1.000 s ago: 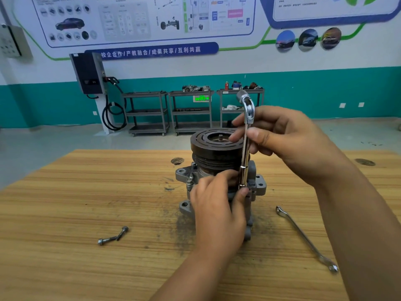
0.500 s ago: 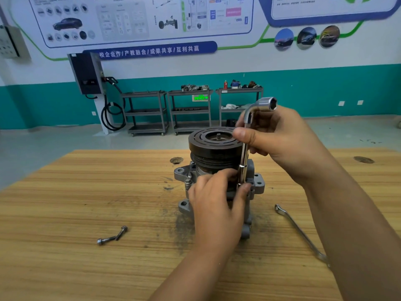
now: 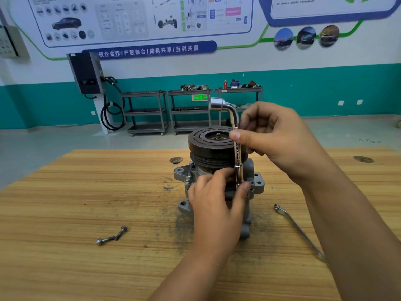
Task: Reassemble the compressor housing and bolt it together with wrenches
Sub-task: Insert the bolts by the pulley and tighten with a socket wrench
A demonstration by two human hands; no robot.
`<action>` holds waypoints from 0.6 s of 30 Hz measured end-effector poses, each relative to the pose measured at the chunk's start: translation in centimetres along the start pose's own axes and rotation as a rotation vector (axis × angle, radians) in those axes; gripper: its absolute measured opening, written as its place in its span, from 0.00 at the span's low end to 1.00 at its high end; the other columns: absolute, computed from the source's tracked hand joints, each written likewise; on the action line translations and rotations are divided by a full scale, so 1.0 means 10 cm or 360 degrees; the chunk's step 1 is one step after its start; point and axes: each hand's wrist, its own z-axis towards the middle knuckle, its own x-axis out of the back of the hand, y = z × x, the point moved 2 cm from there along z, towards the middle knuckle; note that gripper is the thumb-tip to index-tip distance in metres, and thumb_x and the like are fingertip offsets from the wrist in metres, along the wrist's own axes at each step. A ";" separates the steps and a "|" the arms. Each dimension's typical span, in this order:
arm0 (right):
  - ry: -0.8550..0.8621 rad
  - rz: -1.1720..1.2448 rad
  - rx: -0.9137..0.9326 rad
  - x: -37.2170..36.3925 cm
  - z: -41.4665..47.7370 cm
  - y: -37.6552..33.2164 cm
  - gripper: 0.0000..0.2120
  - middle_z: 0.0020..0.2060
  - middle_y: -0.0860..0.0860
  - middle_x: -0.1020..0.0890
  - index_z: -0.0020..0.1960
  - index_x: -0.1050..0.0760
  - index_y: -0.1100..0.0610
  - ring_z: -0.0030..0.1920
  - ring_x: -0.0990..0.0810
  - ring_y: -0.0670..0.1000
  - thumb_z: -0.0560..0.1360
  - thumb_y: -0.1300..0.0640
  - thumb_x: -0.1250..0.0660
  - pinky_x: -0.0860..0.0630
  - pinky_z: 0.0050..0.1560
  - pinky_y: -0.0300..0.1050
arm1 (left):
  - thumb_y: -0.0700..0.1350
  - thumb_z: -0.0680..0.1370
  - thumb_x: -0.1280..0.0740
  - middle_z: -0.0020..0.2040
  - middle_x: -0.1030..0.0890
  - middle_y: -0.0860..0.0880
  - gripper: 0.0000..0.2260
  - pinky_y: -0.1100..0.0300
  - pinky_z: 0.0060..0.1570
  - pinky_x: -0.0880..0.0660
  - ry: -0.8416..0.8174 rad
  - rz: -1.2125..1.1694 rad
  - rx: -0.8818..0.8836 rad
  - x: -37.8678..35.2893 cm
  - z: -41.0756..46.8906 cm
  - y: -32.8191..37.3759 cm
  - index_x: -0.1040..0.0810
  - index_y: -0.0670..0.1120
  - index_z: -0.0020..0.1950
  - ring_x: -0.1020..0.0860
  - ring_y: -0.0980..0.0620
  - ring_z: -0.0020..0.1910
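Observation:
The grey compressor housing stands upright mid-table with its black pulley on top. A chrome L-shaped socket wrench stands vertical at the housing's front right, its bent head pointing left and its lower end down on a flange. My right hand pinches the wrench's shaft near the top. My left hand wraps the front of the housing, fingers and thumb steadying the wrench's lower end. A flat wrench lies on the table to the right. Two loose bolts lie at the left.
The wooden table has a dark greasy patch around the housing and small round holes near its far edge. Beyond it are grey shelf carts and a wall charger by the teal wall.
My right hand has turned the L-wrench: its bent head swung from pointing right to pointing left. My left hand and the housing stayed in place.

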 end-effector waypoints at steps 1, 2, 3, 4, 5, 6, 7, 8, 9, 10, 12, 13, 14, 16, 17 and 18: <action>-0.0032 0.0043 -0.0030 0.01 0.00 0.00 0.08 0.29 0.45 0.22 0.42 0.26 0.55 0.27 0.25 0.41 0.69 0.65 0.29 0.32 0.26 0.29 | 0.55 0.74 0.35 0.42 0.33 0.69 0.12 0.58 0.49 0.34 -0.0009 0.0016 0.0003 0.00 0.00 0.00 0.22 0.51 0.51 0.36 0.69 0.46; -0.0088 0.0077 -0.0069 0.01 -0.01 0.01 0.08 0.32 0.46 0.21 0.45 0.26 0.55 0.27 0.25 0.42 0.71 0.65 0.30 0.31 0.27 0.30 | 0.54 0.73 0.34 0.42 0.33 0.68 0.10 0.56 0.49 0.34 -0.0015 0.0029 0.0000 -0.01 0.00 0.00 0.22 0.51 0.51 0.35 0.67 0.45; -0.0162 0.0072 -0.0095 0.02 -0.01 0.02 0.08 0.36 0.47 0.19 0.49 0.25 0.54 0.28 0.25 0.43 0.73 0.65 0.33 0.31 0.28 0.31 | 0.53 0.73 0.34 0.42 0.33 0.67 0.09 0.55 0.50 0.34 -0.0023 0.0033 0.0005 -0.01 0.00 0.00 0.22 0.51 0.51 0.35 0.66 0.45; -0.0238 0.0023 -0.0101 0.03 -0.02 0.02 0.09 0.39 0.48 0.17 0.51 0.25 0.53 0.29 0.26 0.43 0.75 0.65 0.35 0.30 0.30 0.32 | 0.52 0.74 0.35 0.42 0.33 0.66 0.09 0.54 0.50 0.33 -0.0038 0.0031 0.0022 -0.01 0.00 -0.01 0.21 0.52 0.52 0.35 0.69 0.47; -0.0299 -0.0032 -0.0096 0.04 -0.02 0.03 0.10 0.40 0.48 0.16 0.52 0.24 0.53 0.30 0.26 0.42 0.77 0.65 0.38 0.29 0.31 0.32 | 0.52 0.74 0.35 0.41 0.34 0.66 0.10 0.53 0.50 0.33 -0.0048 0.0028 0.0032 -0.01 0.00 -0.01 0.21 0.52 0.53 0.36 0.72 0.50; -0.0339 -0.0063 -0.0091 0.06 -0.02 0.03 0.11 0.41 0.48 0.15 0.51 0.24 0.53 0.30 0.27 0.42 0.78 0.66 0.39 0.29 0.32 0.33 | 0.51 0.74 0.35 0.41 0.35 0.66 0.10 0.52 0.49 0.33 -0.0043 0.0029 0.0025 -0.01 -0.01 -0.01 0.20 0.52 0.53 0.38 0.75 0.51; -0.0362 -0.0062 -0.0088 0.08 -0.03 0.03 0.11 0.40 0.49 0.15 0.50 0.23 0.54 0.30 0.27 0.42 0.78 0.67 0.40 0.28 0.33 0.33 | 0.49 0.74 0.35 0.40 0.35 0.66 0.10 0.52 0.48 0.33 -0.0029 0.0029 0.0010 -0.01 -0.01 -0.01 0.20 0.51 0.54 0.39 0.76 0.51; -0.0369 -0.0035 -0.0094 0.10 -0.02 0.03 0.11 0.39 0.49 0.15 0.48 0.23 0.55 0.30 0.26 0.42 0.77 0.68 0.40 0.28 0.33 0.33 | 0.48 0.74 0.35 0.40 0.35 0.66 0.10 0.52 0.47 0.32 -0.0018 0.0026 0.0001 0.00 -0.02 0.00 0.19 0.51 0.54 0.39 0.77 0.52; -0.0358 -0.0010 -0.0101 0.12 -0.02 0.03 0.11 0.38 0.50 0.15 0.47 0.23 0.56 0.30 0.26 0.42 0.77 0.69 0.40 0.27 0.33 0.33 | 0.47 0.75 0.35 0.40 0.36 0.67 0.10 0.52 0.46 0.32 -0.0011 0.0025 -0.0002 0.00 -0.02 0.01 0.19 0.51 0.54 0.39 0.78 0.52; -0.0334 0.0004 -0.0108 0.13 -0.02 0.04 0.11 0.37 0.51 0.15 0.45 0.22 0.56 0.29 0.25 0.43 0.76 0.69 0.39 0.27 0.33 0.34 | 0.47 0.75 0.35 0.40 0.36 0.67 0.10 0.52 0.46 0.32 -0.0001 0.0025 -0.0011 0.01 -0.02 0.01 0.19 0.50 0.54 0.39 0.78 0.52; -0.0257 0.0006 -0.0117 0.13 0.00 0.05 0.08 0.35 0.51 0.15 0.43 0.22 0.56 0.29 0.24 0.43 0.74 0.68 0.35 0.26 0.32 0.34 | 0.49 0.76 0.36 0.40 0.35 0.68 0.10 0.52 0.46 0.31 0.0020 0.0023 -0.0036 0.02 -0.01 0.02 0.19 0.50 0.53 0.39 0.78 0.51; -0.0209 0.0008 -0.0118 0.13 0.00 0.06 0.05 0.34 0.50 0.15 0.42 0.23 0.56 0.29 0.23 0.42 0.72 0.65 0.32 0.26 0.32 0.33 | 0.51 0.75 0.37 0.40 0.35 0.69 0.11 0.53 0.47 0.31 0.0024 0.0025 -0.0041 0.03 -0.01 0.03 0.19 0.50 0.53 0.38 0.76 0.50; -0.0151 -0.0004 -0.0123 0.12 0.00 0.06 0.03 0.33 0.49 0.16 0.41 0.23 0.55 0.30 0.22 0.42 0.69 0.61 0.29 0.27 0.31 0.33 | 0.53 0.75 0.36 0.41 0.34 0.69 0.12 0.54 0.48 0.31 0.0022 0.0026 -0.0038 0.03 -0.01 0.04 0.19 0.50 0.53 0.37 0.73 0.48; -0.0023 -0.0111 -0.0135 0.10 0.00 0.08 0.10 0.33 0.49 0.19 0.40 0.24 0.56 0.31 0.23 0.41 0.63 0.53 0.27 0.27 0.31 0.32 | 0.53 0.73 0.31 0.43 0.29 0.66 0.11 0.58 0.52 0.34 -0.0014 0.0017 0.0030 0.03 0.00 0.04 0.20 0.51 0.52 0.34 0.66 0.48; 0.0015 -0.0146 -0.0135 0.09 0.00 0.09 0.12 0.34 0.51 0.20 0.41 0.24 0.58 0.30 0.24 0.41 0.63 0.53 0.26 0.28 0.30 0.32 | 0.52 0.73 0.29 0.45 0.26 0.63 0.10 0.59 0.53 0.35 -0.0038 0.0011 0.0078 0.02 0.00 0.03 0.21 0.52 0.52 0.32 0.61 0.50; 0.0032 -0.0147 -0.0134 0.07 0.00 0.10 0.11 0.34 0.52 0.20 0.42 0.25 0.59 0.29 0.25 0.41 0.65 0.55 0.26 0.28 0.29 0.32 | 0.50 0.73 0.29 0.46 0.25 0.59 0.09 0.59 0.53 0.36 -0.0056 0.0014 0.0114 0.01 -0.01 0.02 0.21 0.52 0.52 0.30 0.56 0.52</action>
